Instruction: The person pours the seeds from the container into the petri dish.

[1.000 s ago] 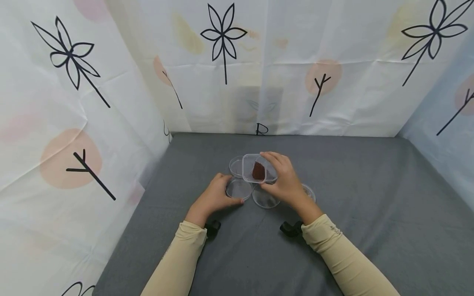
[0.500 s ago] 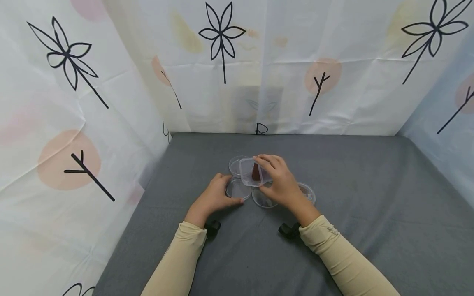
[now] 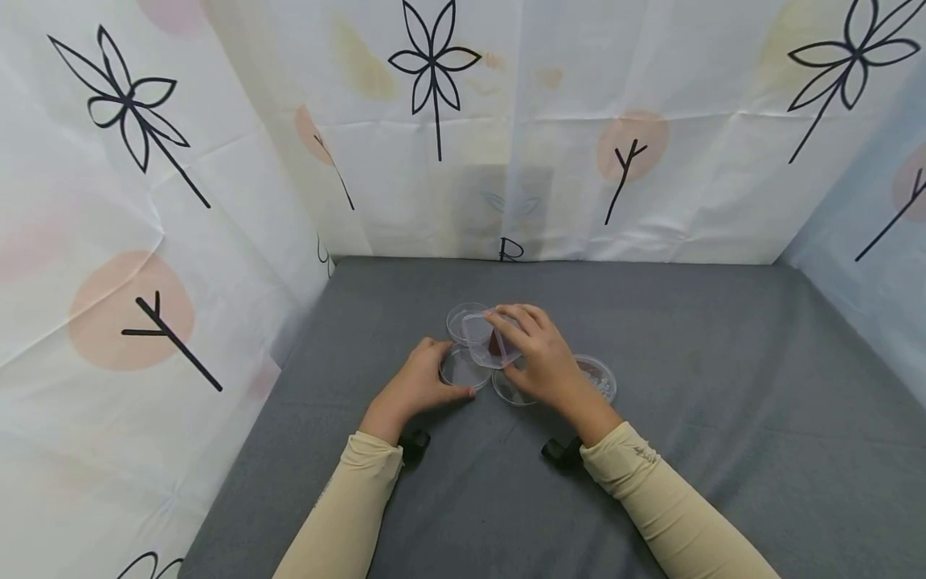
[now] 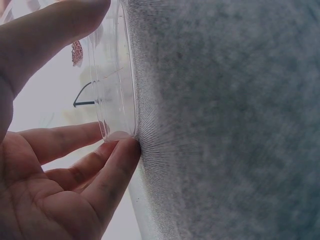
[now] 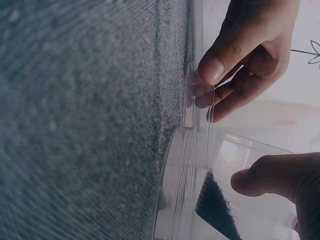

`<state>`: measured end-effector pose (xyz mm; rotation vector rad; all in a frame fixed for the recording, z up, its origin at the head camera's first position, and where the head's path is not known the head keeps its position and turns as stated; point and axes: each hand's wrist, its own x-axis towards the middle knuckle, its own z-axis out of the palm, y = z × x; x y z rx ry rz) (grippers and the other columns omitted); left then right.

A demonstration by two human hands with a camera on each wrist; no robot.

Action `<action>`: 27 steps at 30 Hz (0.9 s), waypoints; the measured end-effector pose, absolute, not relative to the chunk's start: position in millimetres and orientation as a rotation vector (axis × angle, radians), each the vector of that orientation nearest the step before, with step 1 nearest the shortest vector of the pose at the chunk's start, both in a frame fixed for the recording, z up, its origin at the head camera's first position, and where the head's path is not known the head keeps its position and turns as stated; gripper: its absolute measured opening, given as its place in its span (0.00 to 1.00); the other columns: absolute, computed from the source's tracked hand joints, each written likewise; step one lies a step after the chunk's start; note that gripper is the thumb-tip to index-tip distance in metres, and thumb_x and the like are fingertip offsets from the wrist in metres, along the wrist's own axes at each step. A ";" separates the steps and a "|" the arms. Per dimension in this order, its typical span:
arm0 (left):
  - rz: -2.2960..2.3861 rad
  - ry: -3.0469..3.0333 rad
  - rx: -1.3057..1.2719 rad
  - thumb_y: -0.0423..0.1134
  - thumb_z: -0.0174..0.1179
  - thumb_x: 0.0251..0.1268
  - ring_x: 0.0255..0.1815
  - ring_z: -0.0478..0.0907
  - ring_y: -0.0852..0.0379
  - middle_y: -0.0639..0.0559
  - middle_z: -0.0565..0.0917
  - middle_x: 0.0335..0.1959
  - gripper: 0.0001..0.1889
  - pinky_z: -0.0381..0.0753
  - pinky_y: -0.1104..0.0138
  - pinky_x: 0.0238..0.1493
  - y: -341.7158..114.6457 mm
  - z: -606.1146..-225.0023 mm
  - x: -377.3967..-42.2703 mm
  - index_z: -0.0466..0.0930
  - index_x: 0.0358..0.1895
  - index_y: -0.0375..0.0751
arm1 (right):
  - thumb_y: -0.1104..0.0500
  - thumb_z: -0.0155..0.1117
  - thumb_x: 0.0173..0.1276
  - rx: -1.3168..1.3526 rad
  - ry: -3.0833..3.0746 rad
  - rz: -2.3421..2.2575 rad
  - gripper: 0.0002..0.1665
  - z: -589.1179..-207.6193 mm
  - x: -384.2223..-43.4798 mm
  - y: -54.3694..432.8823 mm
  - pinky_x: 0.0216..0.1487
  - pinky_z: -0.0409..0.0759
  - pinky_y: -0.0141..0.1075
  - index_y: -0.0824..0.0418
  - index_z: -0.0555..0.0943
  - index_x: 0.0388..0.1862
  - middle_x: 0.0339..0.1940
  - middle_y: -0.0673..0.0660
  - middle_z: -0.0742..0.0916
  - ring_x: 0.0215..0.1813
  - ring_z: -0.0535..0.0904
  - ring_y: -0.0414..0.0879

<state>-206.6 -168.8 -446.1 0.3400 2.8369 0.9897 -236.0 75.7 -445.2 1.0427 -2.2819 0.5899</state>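
My left hand (image 3: 415, 384) grips a round clear petri dish (image 3: 465, 370) by its sides, thumb in front and fingers behind. In the left wrist view the fingertips are at the dish wall (image 4: 117, 95), low against the cloth. My right hand (image 3: 546, 362) holds a clear plastic box (image 3: 479, 346) by its sides, tilted left over that dish's edge. Inside the box, reddish-brown grains (image 3: 495, 344) lie gathered against one side; they look dark (image 5: 216, 205) in the right wrist view.
Another petri dish (image 3: 463, 318) stands behind the gripped one. A further dish (image 3: 510, 391) sits to its right, partly under my right hand. Beyond my right wrist is a dish with small pale bits (image 3: 599, 379). Grey cloth (image 3: 687, 386) covers the table, with a patterned curtain (image 3: 564, 161) behind.
My right hand has moved slightly left and tipped the box further toward the gripped dish. More of the right-hand dish shows. The left hand has stayed in place.
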 end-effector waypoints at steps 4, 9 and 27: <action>0.990 2.833 0.346 0.51 0.81 0.58 0.55 0.77 0.45 0.37 0.76 0.60 0.47 0.81 0.48 0.61 -168.3 -446.1 -206.7 0.71 0.77 0.31 | 0.69 0.86 0.49 1.060 -2.261 0.543 0.53 -445.6 -235.4 74.8 0.68 0.78 0.59 0.56 0.76 0.77 0.70 0.62 0.80 0.72 0.73 0.63; 0.984 2.830 0.335 0.51 0.81 0.58 0.52 0.76 0.48 0.39 0.76 0.58 0.46 0.81 0.50 0.59 -167.2 -446.6 -207.0 0.72 0.76 0.32 | 0.70 0.85 0.50 1.084 -2.237 0.507 0.53 -444.7 -233.3 73.2 0.65 0.79 0.60 0.56 0.76 0.77 0.70 0.62 0.80 0.72 0.74 0.63; 0.981 2.845 0.413 0.54 0.78 0.63 0.40 0.72 0.52 0.39 0.78 0.51 0.40 0.77 0.58 0.43 -167.1 -445.9 -207.6 0.77 0.73 0.35 | 0.71 0.83 0.52 1.119 -2.186 0.420 0.50 -444.6 -231.9 69.0 0.68 0.77 0.60 0.55 0.78 0.76 0.70 0.63 0.81 0.72 0.75 0.64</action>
